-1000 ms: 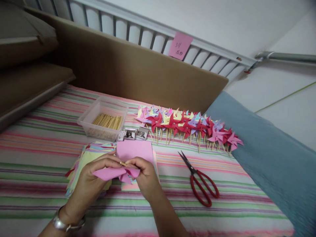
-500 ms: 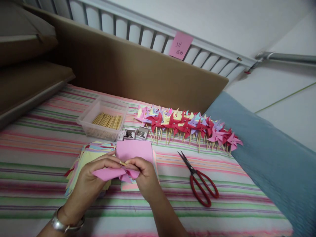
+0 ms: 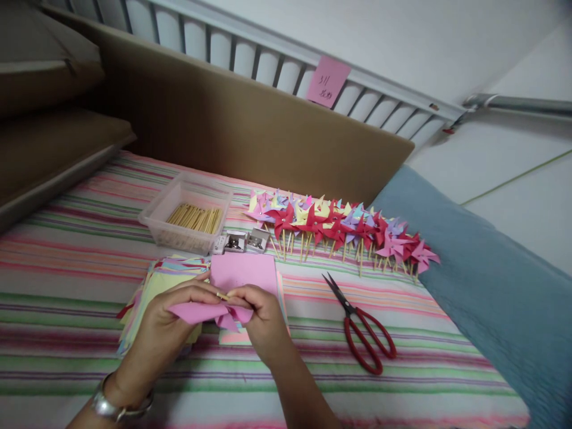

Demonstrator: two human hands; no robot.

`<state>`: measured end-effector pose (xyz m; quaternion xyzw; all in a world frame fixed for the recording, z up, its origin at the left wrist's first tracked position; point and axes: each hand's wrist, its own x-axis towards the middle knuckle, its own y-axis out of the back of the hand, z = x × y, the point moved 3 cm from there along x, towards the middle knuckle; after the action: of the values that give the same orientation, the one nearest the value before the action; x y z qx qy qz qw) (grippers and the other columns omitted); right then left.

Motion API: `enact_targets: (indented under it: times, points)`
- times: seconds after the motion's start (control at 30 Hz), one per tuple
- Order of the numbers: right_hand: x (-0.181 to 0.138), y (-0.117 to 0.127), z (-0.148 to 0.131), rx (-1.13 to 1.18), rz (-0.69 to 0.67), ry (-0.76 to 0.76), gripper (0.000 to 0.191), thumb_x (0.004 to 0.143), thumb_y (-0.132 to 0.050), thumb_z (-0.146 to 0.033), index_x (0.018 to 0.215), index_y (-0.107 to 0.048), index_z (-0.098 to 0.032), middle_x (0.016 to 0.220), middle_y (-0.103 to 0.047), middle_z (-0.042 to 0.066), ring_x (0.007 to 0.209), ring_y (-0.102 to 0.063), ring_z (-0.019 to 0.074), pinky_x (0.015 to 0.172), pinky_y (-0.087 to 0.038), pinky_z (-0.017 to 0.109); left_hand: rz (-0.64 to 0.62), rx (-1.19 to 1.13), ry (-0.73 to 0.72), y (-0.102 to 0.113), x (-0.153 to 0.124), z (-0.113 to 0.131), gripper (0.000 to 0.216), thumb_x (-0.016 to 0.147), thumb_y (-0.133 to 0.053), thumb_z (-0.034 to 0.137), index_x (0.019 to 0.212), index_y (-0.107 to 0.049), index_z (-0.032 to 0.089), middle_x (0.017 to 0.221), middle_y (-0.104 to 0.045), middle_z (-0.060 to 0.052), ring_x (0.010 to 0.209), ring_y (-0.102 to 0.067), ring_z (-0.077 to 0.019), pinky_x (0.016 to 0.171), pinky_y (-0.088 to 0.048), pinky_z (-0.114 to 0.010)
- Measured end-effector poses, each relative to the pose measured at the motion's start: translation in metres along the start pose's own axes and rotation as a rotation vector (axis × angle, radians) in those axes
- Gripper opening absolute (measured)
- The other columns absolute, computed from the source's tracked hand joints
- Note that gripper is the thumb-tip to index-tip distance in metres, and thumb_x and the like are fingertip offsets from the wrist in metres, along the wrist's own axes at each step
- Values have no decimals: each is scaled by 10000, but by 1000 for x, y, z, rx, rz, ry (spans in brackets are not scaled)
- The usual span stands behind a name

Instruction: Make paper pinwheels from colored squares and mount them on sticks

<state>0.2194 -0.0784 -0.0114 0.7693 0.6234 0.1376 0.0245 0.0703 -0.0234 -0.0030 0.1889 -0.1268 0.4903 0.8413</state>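
Between my two hands is a pink paper pinwheel (image 3: 196, 312), its folded blades hanging below my fingers. My left hand (image 3: 175, 305) is closed on the paper at the left. Closed at the right side of it, my right hand (image 3: 259, 313) pinches a short wooden stick (image 3: 223, 296) against the back of the paper; most of the stick is hidden by my fingers. Under my hands lie a stack of pink paper squares (image 3: 245, 271) and, to the left, a stack of mixed-colour paper squares (image 3: 167, 283).
Scissors with red handles (image 3: 364, 330) lie on the striped cloth (image 3: 402, 381) to the right. A clear plastic box (image 3: 187, 241) holds wooden sticks, beside small boxes of metal pins (image 3: 245, 239). Several finished pinwheels (image 3: 335, 226) lie in rows before a cardboard panel (image 3: 250, 131).
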Motion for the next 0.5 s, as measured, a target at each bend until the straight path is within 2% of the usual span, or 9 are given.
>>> enact_targets:
  times: [0.23,0.5]
  points:
    - [-1,-1,1,37,8,-47,182,816,-553,-253,749,-699,-169,676,-618,19,637,-543,135,577,-432,212,2,2,-2,0,0,0,147,774,-604,161,782,-715,257,831,-732,10,863,-650,-169,999,-380,-361]
    - [0,-1,1,18,0,-33,196,829,-548,-266,747,-699,-171,683,-620,18,644,-539,131,589,-426,212,1,-2,15,0,0,0,159,768,-605,145,772,-710,264,817,-733,20,854,-652,-158,954,-414,-323]
